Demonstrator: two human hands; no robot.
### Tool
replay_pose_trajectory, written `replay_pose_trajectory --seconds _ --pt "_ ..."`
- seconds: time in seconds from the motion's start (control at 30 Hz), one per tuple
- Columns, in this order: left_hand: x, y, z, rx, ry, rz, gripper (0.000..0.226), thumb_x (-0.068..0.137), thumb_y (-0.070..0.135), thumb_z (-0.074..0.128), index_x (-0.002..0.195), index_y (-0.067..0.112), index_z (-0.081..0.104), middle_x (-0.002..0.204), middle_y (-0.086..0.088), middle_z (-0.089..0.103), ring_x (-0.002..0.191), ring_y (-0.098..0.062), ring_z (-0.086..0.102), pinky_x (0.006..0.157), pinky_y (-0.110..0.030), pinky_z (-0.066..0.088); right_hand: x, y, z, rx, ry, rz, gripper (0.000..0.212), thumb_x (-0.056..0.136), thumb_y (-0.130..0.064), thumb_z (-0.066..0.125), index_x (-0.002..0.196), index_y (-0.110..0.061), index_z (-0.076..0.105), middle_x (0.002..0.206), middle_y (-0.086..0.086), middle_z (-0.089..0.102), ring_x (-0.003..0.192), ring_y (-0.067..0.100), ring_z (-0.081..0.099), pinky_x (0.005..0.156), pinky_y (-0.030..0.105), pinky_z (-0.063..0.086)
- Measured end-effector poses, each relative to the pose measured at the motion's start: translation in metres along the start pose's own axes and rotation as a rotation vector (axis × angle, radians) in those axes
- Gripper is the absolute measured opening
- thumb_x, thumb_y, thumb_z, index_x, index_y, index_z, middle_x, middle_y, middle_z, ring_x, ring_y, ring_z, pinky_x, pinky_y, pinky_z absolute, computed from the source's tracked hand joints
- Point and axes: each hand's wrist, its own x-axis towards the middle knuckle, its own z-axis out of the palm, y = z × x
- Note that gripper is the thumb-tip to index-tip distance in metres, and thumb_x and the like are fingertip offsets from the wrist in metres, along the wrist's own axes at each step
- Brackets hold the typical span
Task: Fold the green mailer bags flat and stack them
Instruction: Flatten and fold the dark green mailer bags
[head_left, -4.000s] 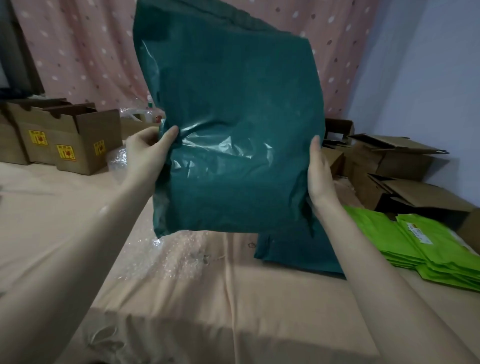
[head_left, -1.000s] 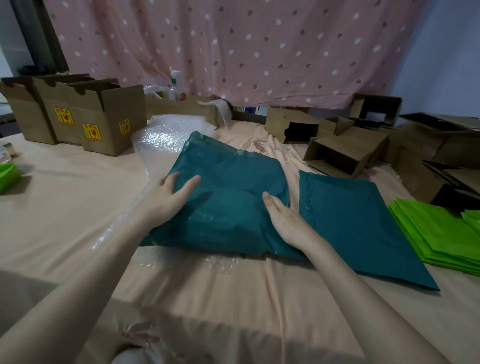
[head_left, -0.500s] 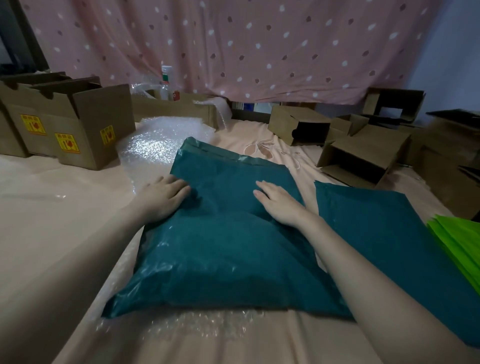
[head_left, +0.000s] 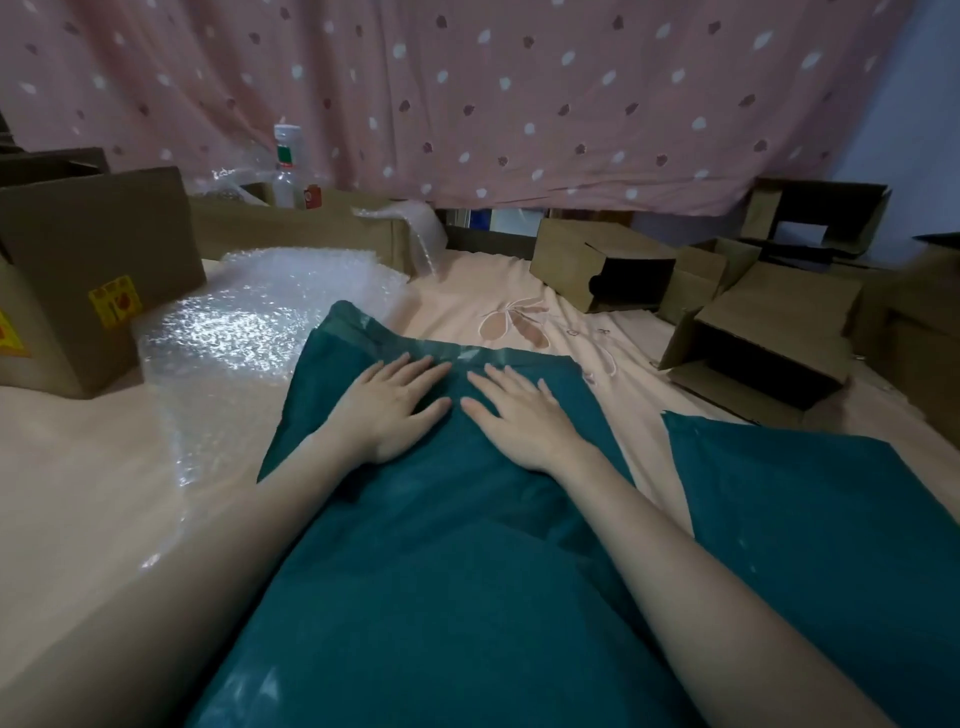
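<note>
peach bed sheet (head_left: 78, 493) carries the dark green mailer bag (head_left: 441, 571), long axis running away toward the far edge. left hand (head_left: 387, 402) and right hand (head_left: 519, 415) lie flat, fingers spread, gripping nothing, pressing near its far end, equally close.

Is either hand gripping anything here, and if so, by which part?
Nothing is gripped. The left hand and right hand lie flat, palms down, fingers spread, on the far end of the dark green mailer bag.
</note>
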Motion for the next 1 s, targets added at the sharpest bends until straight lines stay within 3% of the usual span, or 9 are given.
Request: replay_pose_trajectory --seconds 0.17,0.33,0.47,0.57,0.63,0.73,0.87,1.0 --pt "0.003 0.001 0.004 0.015 0.144 -0.202 0.062 0.094 0.059 0.019 0.149 0.031 0.016 0.158 0.006 0.012 0.146 -0.015 0.002 0.116 -0.043 -0.011 0.007 0.008 0.003 -0.045 0.012 0.208 0.068 0.091 -0.067 0.013 0.150 -0.034 0.015 0.160 0.001 0.004 0.147 0.029 -0.003 0.117 0.048 -0.007" --pt "0.001 -0.002 0.005 -0.049 0.216 -0.260 0.069 0.090 0.063 0.027 0.149 0.028 0.017 0.159 -0.001 0.005 0.146 -0.015 -0.001 0.116 -0.046 -0.008 0.008 0.007 0.003 -0.026 0.106 0.390 0.075 0.092 -0.065 0.014 0.149 -0.018 0.020 0.158 0.013 0.012 0.146 0.033 0.005 0.116 0.052 -0.003" --pt "-0.004 -0.003 0.000 -0.229 0.394 -0.267 0.062 0.088 0.050 0.048 0.140 0.020 0.034 0.155 -0.008 0.018 0.142 -0.022 0.020 0.114 -0.048 0.011 0.004 0.009 -0.002 0.053 0.289 0.465 0.063 0.094 -0.052 0.032 0.140 -0.009 0.031 0.144 0.020 0.036 0.134 0.034 0.027 0.112 0.044 0.020" --pt "-0.007 -0.011 -0.015 -0.283 0.599 -0.266 0.049 0.086 0.027 0.055 0.131 0.011 0.043 0.143 -0.013 0.033 0.127 -0.033 0.037 0.101 -0.047 0.033 0.001 0.015 -0.016 0.193 0.304 0.509 0.057 0.093 -0.037 0.042 0.140 -0.009 0.030 0.143 0.017 0.036 0.133 0.034 0.027 0.107 0.041 0.024" --pt "-0.009 -0.018 -0.025 -0.252 0.673 -0.286 0.046 0.085 0.015 0.054 0.130 0.007 0.045 0.136 -0.017 0.039 0.121 -0.037 0.038 0.097 -0.045 0.035 0.000 0.021 -0.028 0.286 0.278 0.563 0.056 0.089 -0.027 0.047 0.140 -0.010 0.029 0.141 0.015 0.039 0.133 0.034 0.025 0.105 0.042 0.027" --pt "-0.009 -0.031 -0.032 -0.245 0.634 -0.412 0.047 0.087 0.013 0.048 0.133 0.008 0.041 0.134 -0.019 0.043 0.121 -0.039 0.035 0.095 -0.046 0.034 0.004 0.028 -0.042 0.464 0.270 0.635 0.058 0.080 -0.013 0.050 0.135 -0.014 0.032 0.127 0.012 0.050 0.124 0.034 0.039 0.101 0.044 0.038" --pt "-0.009 -0.043 -0.038 -0.244 0.573 -0.462 0.041 0.086 0.011 0.047 0.127 0.010 0.047 0.124 -0.017 0.055 0.115 -0.040 0.039 0.086 -0.045 0.038 0.005 0.030 -0.052 0.687 0.321 0.690 0.070 0.081 -0.002 0.053 0.143 -0.011 0.021 0.139 0.012 0.044 0.122 0.032 0.046 0.089 0.030 0.043" --pt "-0.014 -0.042 -0.053 -0.527 0.667 -0.500 0.039 0.083 0.008 0.052 0.122 0.013 0.050 0.112 -0.008 0.063 0.103 -0.031 0.053 0.075 -0.035 0.042 0.004 0.030 -0.057 0.788 0.386 0.735 0.069 0.079 0.002 0.056 0.142 -0.008 0.030 0.138 0.012 0.047 0.121 0.031 0.048 0.082 0.029 0.041"
